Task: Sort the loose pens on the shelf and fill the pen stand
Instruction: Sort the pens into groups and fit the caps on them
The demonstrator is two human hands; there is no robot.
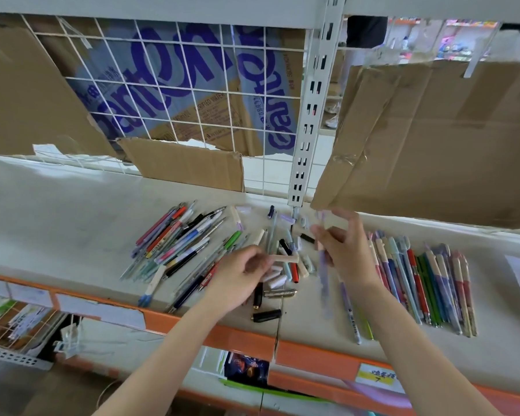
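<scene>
Nearest me, my left hand pinches a cream pen cap at center frame. My right hand, just right of it, grips a blurry lilac pen. Sorted pens lie in a row at right on the shelf, a loose pile left of center, cardboard behind. Can't spot a pen stand.
</scene>
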